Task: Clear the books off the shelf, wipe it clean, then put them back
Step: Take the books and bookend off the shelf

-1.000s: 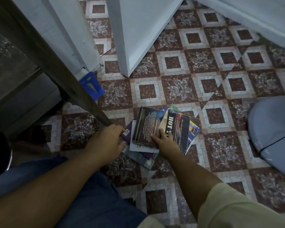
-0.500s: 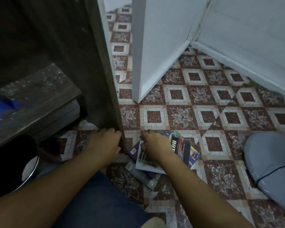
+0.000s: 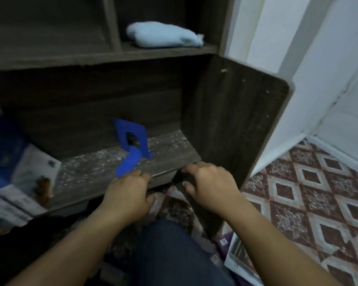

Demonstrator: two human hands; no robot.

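Observation:
The dark wooden shelf unit fills the view, and its lower board (image 3: pixel 95 170) is speckled with dust. On that board stands a blue bookend (image 3: pixel 130 141) whose base tongue points toward me. My left hand (image 3: pixel 126 193) is at the board's front edge just below that tongue, fingers curled, with nothing visible in it. My right hand (image 3: pixel 209 186) hovers at the board's right front corner, fingers loosely bent and empty. Several books (image 3: pixel 23 174) lean at the left end of the board. More books (image 3: pixel 238 256) lie on the floor by my right forearm.
A light blue cloth (image 3: pixel 163 37) lies in the upper right compartment. The unit's side panel (image 3: pixel 236 120) stands just right of my right hand. Patterned floor tiles (image 3: pixel 310 203) and white walls (image 3: pixel 329 69) lie to the right. My knee in blue jeans (image 3: pixel 170 250) is below.
My view swung up from the floor to the shelf. My right hand let go of the books on the floor, and both hands rose to the lower board's front edge.

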